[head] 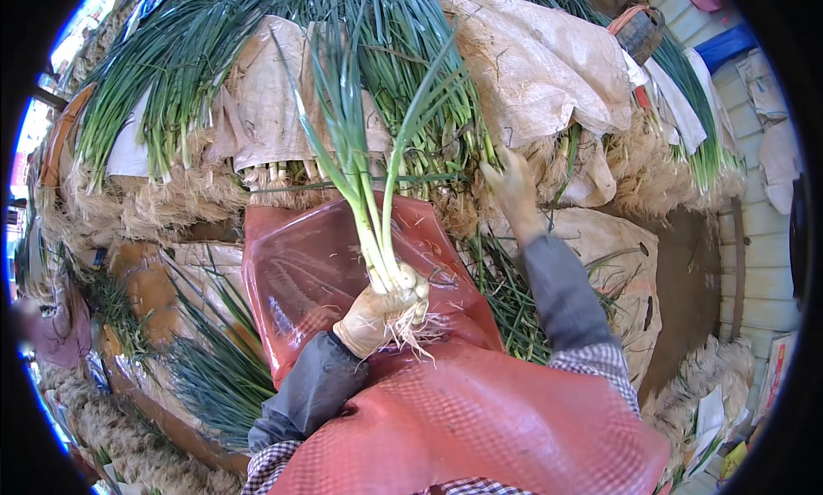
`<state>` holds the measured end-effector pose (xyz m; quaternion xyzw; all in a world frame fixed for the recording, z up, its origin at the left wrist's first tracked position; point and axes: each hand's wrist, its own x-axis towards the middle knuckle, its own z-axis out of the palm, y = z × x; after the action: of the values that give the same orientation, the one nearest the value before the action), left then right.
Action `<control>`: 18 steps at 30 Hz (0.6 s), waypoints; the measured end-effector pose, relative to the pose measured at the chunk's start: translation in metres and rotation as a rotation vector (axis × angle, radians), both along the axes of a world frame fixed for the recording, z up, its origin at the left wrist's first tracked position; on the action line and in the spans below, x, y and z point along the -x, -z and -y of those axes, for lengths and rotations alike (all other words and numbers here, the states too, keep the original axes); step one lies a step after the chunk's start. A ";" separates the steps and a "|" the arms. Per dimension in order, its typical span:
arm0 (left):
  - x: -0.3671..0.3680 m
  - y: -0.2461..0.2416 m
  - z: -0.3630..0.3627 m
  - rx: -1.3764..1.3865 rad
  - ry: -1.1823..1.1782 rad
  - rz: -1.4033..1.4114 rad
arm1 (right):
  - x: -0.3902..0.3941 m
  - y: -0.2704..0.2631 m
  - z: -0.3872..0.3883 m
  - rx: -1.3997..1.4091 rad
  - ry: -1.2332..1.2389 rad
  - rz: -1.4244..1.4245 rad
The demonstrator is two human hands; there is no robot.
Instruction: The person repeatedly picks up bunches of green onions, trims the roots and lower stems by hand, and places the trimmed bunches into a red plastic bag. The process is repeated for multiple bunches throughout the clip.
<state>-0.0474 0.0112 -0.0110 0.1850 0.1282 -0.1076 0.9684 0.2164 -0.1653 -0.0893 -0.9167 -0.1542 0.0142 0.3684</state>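
Note:
My left hand, in a pale glove, grips a small bunch of green onions near the roots. Its white stems and long green leaves point away from me over the red plastic apron, and thin roots hang below the fist. Reaching forward, my gloved right hand has its fingertips at the stalks on the right edge of a heap of green onions. Whether those fingers pinch a stalk I cannot tell.
Woven sacks cover parts of the heap, whose shaggy roots face me. Loose green leaves lie right of the apron, and more green onions lie left. A basket stands back right. Another person is at far left.

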 end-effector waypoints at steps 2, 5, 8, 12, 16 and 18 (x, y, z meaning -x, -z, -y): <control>-0.004 -0.002 0.008 -0.007 -0.045 -0.054 | -0.040 0.008 -0.024 0.263 -0.117 0.054; -0.006 -0.004 0.011 -0.100 -0.053 -0.142 | -0.061 -0.007 -0.035 0.304 -0.250 -0.282; -0.013 0.005 0.020 -0.125 -0.102 -0.138 | -0.014 -0.040 -0.020 0.190 -0.281 -0.369; -0.019 -0.002 0.023 -0.119 -0.030 -0.211 | -0.041 -0.011 -0.014 0.134 -0.029 -0.176; -0.018 0.009 0.026 -0.114 -0.048 -0.154 | -0.080 0.011 -0.033 0.412 -0.106 -0.001; -0.021 0.008 0.023 -0.146 -0.048 -0.160 | -0.079 -0.012 -0.049 0.303 -0.080 -0.339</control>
<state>-0.0266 -0.0120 -0.0191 0.2429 0.2170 -0.0894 0.9412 0.2956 -0.1167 -0.0769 -0.9392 -0.1224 0.2055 0.2461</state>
